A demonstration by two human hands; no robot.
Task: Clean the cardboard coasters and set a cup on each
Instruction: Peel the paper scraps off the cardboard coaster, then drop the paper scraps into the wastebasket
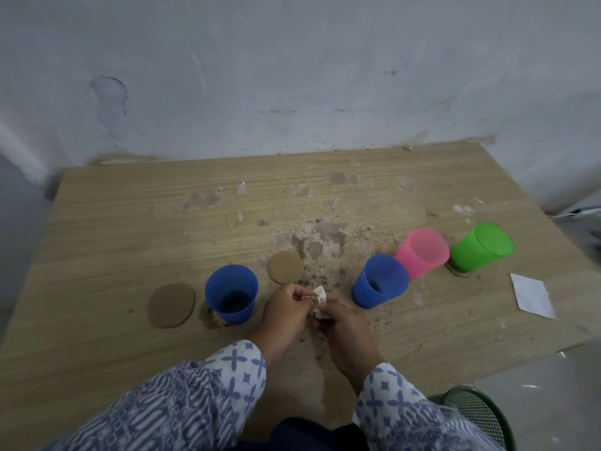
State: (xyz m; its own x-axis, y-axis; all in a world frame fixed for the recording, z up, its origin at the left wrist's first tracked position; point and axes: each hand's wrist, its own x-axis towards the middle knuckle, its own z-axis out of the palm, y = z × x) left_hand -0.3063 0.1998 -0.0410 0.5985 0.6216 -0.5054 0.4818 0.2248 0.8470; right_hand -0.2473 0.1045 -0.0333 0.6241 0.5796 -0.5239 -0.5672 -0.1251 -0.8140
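1. Left hand [286, 310] and right hand [344, 327] both pinch one soiled tissue [320, 296] at near centre. Judged: refolding it to find a clean face.
2. Coasters, three seen: left coaster [171, 305] and middle coaster [286, 267] lie bare. The third coaster [453, 271] shows only its rim under the green cup [481, 247], right.
3. Cups, four: left blue cup [231, 292], right blue cup [379, 281], pink cup [422, 252], green cup.
4. One white sheet [531, 296] lies right, likely spare.
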